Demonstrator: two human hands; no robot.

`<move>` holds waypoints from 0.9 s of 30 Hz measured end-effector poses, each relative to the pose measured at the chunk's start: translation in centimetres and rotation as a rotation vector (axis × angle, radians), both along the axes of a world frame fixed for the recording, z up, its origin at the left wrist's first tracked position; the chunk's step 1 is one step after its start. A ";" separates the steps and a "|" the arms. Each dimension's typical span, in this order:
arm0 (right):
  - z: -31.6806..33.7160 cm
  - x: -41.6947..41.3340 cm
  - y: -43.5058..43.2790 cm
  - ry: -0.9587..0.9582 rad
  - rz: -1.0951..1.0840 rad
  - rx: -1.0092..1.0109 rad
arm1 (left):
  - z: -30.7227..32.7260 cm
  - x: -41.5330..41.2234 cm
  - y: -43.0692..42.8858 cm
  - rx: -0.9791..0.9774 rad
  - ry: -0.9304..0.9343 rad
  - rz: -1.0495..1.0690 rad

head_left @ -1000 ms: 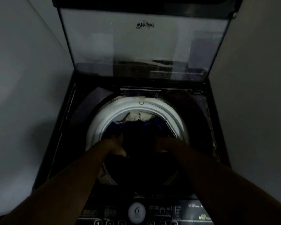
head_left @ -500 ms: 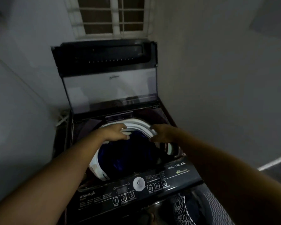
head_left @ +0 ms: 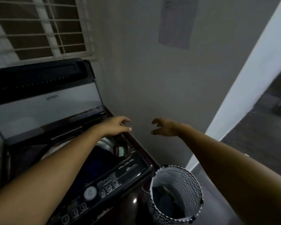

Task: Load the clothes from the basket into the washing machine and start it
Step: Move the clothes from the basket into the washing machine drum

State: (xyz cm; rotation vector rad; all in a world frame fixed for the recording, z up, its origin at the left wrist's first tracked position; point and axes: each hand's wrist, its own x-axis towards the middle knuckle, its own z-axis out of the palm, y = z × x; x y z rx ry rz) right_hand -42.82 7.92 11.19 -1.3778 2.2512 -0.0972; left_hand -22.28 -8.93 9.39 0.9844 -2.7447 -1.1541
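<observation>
Clothes remain in the basket beside the washing machine, whose drum holds others; we have lifted our left hand and right hand out, both loosely open and empty, likely to fetch more.

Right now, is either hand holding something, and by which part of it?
Nothing is held. The left hand and the right hand are both empty and loosely curled; clothes lie in the basket.
</observation>
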 end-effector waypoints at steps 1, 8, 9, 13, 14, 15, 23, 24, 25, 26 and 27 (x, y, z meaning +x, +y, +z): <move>-0.3 -1.4 1.5 -0.003 -0.020 -0.002 | -0.2 -1.6 1.2 0.011 0.000 -0.017; -3.6 -10.7 10.4 -0.049 -0.052 0.011 | -3.1 -12.8 9.5 0.088 0.011 -0.066; -4.2 -12.0 11.6 -0.064 -0.055 0.013 | -3.9 -14.4 10.6 0.103 0.011 -0.063; -7.5 -17.0 15.8 -0.112 -0.058 0.015 | -8.1 -20.5 14.5 0.179 0.031 -0.028; -8.7 -18.1 16.7 -0.125 -0.056 0.019 | -9.4 -21.7 15.5 0.210 0.057 0.007; -9.8 -18.8 17.4 -0.141 -0.060 0.026 | -10.5 -22.4 16.5 0.237 0.086 0.048; -21.7 -21.0 19.2 -0.276 -0.070 0.121 | -22.9 -22.7 21.9 0.439 0.040 0.276; -23.6 -20.9 19.0 -0.287 -0.069 0.128 | -24.6 -22.4 22.0 0.452 0.010 0.280; -25.2 -20.7 19.0 -0.298 -0.072 0.132 | -26.2 -22.1 22.1 0.468 -0.023 0.281; -27.3 -20.5 18.7 -0.315 -0.076 0.141 | -28.4 -21.9 21.9 0.486 -0.049 0.286; -29.3 -20.2 18.5 -0.340 -0.082 0.148 | -30.6 -21.6 21.6 0.503 -0.064 0.300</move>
